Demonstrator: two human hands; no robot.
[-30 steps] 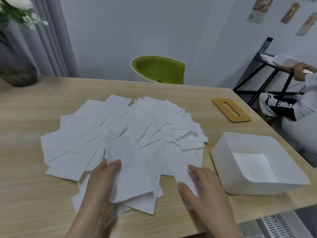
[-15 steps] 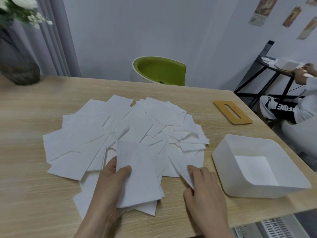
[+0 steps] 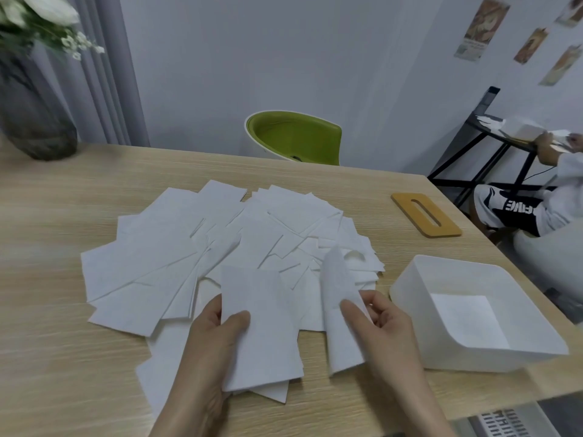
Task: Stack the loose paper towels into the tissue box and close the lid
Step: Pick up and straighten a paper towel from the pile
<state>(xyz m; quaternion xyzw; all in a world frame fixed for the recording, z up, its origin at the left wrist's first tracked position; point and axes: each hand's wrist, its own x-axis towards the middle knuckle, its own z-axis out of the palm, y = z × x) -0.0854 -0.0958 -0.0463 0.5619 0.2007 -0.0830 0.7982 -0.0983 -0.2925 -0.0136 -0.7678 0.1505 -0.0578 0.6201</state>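
Here a single paper towel point(image 3: 339, 298) is pinched and lifted by the right hand point(image 3: 383, 326), while a gathered stack point(image 3: 262, 329) is gripped by the left hand point(image 3: 209, 339); the tissue box point(image 3: 407, 288) is just right, and thin sheets could be torn or dropped if tugged

Green chair point(image 3: 295, 138) behind wooden table point(image 3: 63, 357); dark vase point(image 3: 34, 121) with white flowers point(image 3: 41, 17) far left.

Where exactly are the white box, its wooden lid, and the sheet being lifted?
white box point(image 3: 407, 290): head view, on its near left wall.
wooden lid point(image 3: 441, 227): head view, on the board right of its slot.
lifted sheet point(image 3: 336, 279): head view, on its raised upper half.
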